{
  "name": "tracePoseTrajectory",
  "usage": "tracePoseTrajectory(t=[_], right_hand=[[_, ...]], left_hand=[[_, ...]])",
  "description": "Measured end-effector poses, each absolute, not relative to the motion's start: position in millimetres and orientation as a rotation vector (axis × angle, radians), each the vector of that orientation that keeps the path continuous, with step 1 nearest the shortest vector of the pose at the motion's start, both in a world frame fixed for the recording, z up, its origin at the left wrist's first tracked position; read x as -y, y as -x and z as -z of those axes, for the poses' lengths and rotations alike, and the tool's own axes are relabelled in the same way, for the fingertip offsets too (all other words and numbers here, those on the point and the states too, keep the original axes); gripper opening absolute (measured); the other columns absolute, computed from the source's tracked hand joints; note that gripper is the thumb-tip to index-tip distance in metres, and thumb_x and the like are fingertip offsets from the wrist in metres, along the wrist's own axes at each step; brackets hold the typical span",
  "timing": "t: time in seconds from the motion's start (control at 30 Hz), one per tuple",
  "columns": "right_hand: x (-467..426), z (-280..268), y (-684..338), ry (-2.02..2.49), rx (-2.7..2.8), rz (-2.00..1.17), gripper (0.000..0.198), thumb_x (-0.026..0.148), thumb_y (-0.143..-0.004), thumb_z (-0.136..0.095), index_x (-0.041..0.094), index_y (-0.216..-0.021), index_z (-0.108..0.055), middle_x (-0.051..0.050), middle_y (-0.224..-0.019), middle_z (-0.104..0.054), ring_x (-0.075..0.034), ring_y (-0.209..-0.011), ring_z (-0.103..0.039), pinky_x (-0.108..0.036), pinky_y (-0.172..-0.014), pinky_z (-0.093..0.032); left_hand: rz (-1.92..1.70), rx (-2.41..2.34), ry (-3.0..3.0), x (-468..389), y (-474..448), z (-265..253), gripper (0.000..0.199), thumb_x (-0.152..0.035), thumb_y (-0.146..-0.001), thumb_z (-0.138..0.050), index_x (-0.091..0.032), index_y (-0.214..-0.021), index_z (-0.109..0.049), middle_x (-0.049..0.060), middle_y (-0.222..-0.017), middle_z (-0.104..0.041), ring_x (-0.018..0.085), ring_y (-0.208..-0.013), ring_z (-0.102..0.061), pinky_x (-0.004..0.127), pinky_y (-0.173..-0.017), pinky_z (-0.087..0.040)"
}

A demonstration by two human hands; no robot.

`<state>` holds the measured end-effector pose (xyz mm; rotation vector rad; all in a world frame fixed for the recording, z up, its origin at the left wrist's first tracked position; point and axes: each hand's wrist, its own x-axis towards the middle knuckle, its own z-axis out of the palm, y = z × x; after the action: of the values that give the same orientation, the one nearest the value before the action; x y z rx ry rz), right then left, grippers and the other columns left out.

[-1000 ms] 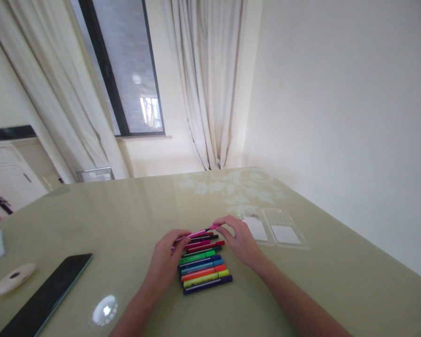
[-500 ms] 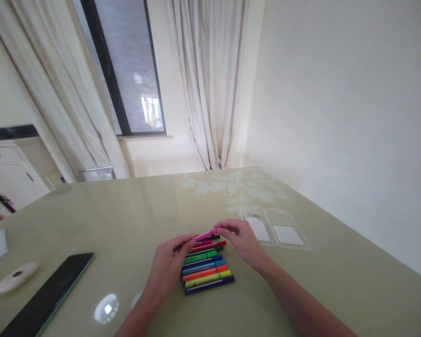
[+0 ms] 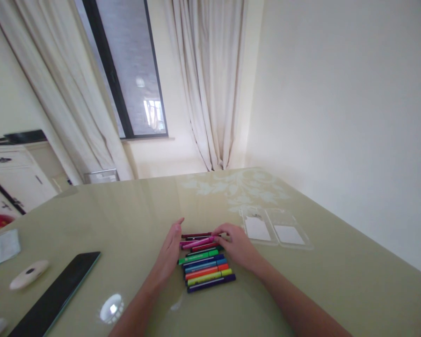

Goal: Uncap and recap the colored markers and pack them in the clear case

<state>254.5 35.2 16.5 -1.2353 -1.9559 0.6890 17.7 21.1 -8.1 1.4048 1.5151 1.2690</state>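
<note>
A row of coloured felt-tip pens lies side by side on the table in front of me. The fingertips of my right hand (image 3: 236, 245) pinch the right end of a pink felt-tip pen (image 3: 201, 242), which rests over the far part of the row. My left hand (image 3: 170, 248) stands on edge at the pens' left ends, fingers stretched out and holding nothing. Nearer me are a green pen (image 3: 199, 257), a blue pen (image 3: 205, 266), an orange pen (image 3: 206, 272), a yellow pen (image 3: 208, 277) and a dark purple pen (image 3: 210, 284). A dark red pen (image 3: 195, 235) lies farthest away.
An opened clear plastic case (image 3: 276, 229) with white inserts lies beyond my right hand. To the left are a black tablet-like slab (image 3: 58, 292), a cream oval object (image 3: 30, 275) and a pale folded cloth or paper (image 3: 2, 248). A wall borders the table's right side.
My left hand has let go of the pink pen and opened out at the row's left ends. The pink pen has come down onto the row, its right end still in my right hand.
</note>
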Motion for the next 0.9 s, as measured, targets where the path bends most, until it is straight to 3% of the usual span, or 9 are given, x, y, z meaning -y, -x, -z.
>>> tracePoseTrajectory(t=[0.13,0.43,0.57,0.9], right_hand=[[-36.5,-9.4,-250.8,1.221,2.018,-0.571,0.017,0.021,-0.094,-0.060,0.021,-0.100,-0.076,-0.007,-0.107,-0.074,-0.022,-0.103,-0.067,-0.035,-0.095,-0.050],[-43.8,12.2,-242.0,1.265,2.191,-0.422,0.036,0.030,-0.102,-0.049,0.022,-0.133,-0.066,-0.009,-0.135,-0.069,-0.026,-0.127,-0.061,-0.042,-0.112,-0.042],[-41.6,10.4,-242.0,1.240,2.188,-0.458,0.043,0.038,-0.105,-0.044,0.019,-0.139,-0.062,-0.011,-0.142,-0.064,-0.027,-0.133,-0.057,-0.044,-0.115,-0.039],[-51.5,3.4,-238.0,1.265,1.730,-0.778,0.052,0.046,-0.107,-0.028,0.019,-0.128,-0.067,-0.011,-0.135,-0.068,-0.023,-0.129,-0.060,-0.041,-0.113,-0.043]], left_hand=[[-1.271,-1.366,-1.356,-20.2,-28.5,9.9,0.068,-0.072,-0.098,-0.033,-0.028,-0.144,-0.057,0.008,-0.159,-0.048,0.027,-0.151,-0.037,0.048,-0.127,-0.023],[-1.363,-1.248,-1.268,-26.6,-39.5,22.1,0.074,-0.075,-0.097,-0.034,-0.023,-0.147,-0.051,0.012,-0.160,-0.045,0.028,-0.147,-0.043,0.044,-0.113,-0.046],[-1.457,-1.199,-1.176,-31.2,-39.1,28.2,0.073,-0.075,-0.095,-0.041,-0.022,-0.143,-0.055,0.013,-0.158,-0.047,0.029,-0.148,-0.041,0.047,-0.119,-0.039],[-1.502,-1.162,-1.083,-27.6,-44.3,18.6,0.068,-0.069,-0.099,-0.034,-0.020,-0.143,-0.054,0.015,-0.160,-0.045,0.028,-0.151,-0.038,0.050,-0.124,-0.031]])
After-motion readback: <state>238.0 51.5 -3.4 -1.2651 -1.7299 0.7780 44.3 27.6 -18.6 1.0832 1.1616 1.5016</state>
